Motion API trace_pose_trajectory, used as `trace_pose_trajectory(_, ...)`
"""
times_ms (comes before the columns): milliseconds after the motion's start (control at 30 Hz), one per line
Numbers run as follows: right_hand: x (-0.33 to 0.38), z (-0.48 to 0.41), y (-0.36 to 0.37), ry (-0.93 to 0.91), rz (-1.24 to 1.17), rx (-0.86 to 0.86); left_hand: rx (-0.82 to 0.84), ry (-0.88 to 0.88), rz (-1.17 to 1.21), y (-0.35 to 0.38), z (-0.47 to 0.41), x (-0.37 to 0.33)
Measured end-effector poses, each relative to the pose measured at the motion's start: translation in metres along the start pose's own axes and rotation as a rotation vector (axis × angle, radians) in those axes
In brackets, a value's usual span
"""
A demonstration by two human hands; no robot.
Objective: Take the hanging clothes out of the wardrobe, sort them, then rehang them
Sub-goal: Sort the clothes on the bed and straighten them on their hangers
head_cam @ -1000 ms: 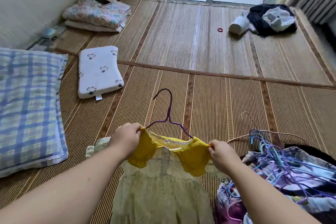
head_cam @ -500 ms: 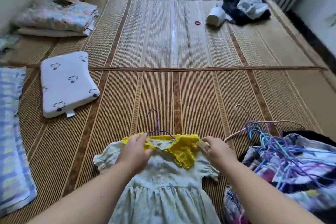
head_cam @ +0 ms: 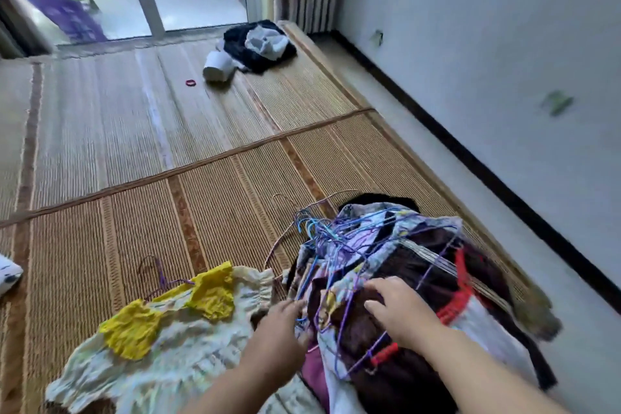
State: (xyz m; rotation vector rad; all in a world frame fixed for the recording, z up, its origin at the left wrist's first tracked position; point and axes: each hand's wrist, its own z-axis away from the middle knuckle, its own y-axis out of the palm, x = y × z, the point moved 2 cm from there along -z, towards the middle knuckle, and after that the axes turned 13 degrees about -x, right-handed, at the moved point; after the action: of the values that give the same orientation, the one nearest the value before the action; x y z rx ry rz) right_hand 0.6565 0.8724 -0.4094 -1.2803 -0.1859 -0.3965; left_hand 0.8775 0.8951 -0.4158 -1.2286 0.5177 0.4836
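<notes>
A pale floral child's dress [head_cam: 174, 346] with a yellow collar lies flat on the woven mat [head_cam: 134, 218], still on its purple wire hanger [head_cam: 158, 274]. To its right sits a heap of clothes [head_cam: 420, 279] tangled with several blue and purple wire hangers [head_cam: 322, 228]. My left hand [head_cam: 280, 329] reaches into the heap's left edge, fingers extended among the hanger wires. My right hand [head_cam: 400, 311] rests on top of a dark garment in the heap, fingers spread. Neither hand plainly grips anything.
At the far end of the mat lie a dark garment bundle [head_cam: 258, 44], a white cylinder [head_cam: 218, 65] and a small red ring [head_cam: 190, 82]. A white wall with a black baseboard [head_cam: 470, 158] runs along the right. A glass door [head_cam: 188, 7] is beyond.
Both hands let go of the yellow-collared dress, now lying on the mat, and moved right onto the heap of clothes. The view swung right, away from the pillows.
</notes>
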Motion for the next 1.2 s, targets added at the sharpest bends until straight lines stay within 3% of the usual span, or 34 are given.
trace_pose_trajectory(100,-0.055,-0.005,-0.022,0.059,0.006,-0.069,0.032,0.052,-0.038,0.031,-0.014,-0.041)
trace_pose_trajectory(233,-0.114,-0.038,-0.038,0.033,0.086,-0.149,0.087,-0.027,-0.068,0.080,-0.031,-0.069)
trace_pose_trajectory(433,-0.170,-0.105,-0.054,0.087,0.163,-0.106,0.130,-0.365,-0.160,0.135,-0.029,-0.076)
trace_pose_trajectory(700,-0.182,-0.167,-0.049,-0.064,0.374,0.146,0.055,-0.522,-0.196,0.158,-0.041,-0.072)
trace_pose_trajectory(767,-0.181,-0.175,-0.044,-0.086,0.414,0.152,0.053,-0.509,-0.223,0.162,-0.042,-0.073)
trace_pose_trajectory(867,-0.186,-0.184,-0.045,-0.137,0.475,0.028,0.037,-0.493,-0.261,0.164,-0.042,-0.072)
trace_pose_trajectory(967,-0.193,-0.183,-0.055,-0.181,0.272,-0.087,-0.008,-0.500,-0.229,0.158,-0.039,-0.077)
trace_pose_trajectory(1100,-0.189,-0.157,-0.099,-0.162,-0.061,-0.063,-0.142,-0.537,-0.125,0.130,-0.032,-0.083)
trace_pose_trajectory(1200,-0.172,-0.125,-0.143,-0.117,-0.350,-0.056,-0.280,-0.455,0.018,0.092,-0.023,-0.095)
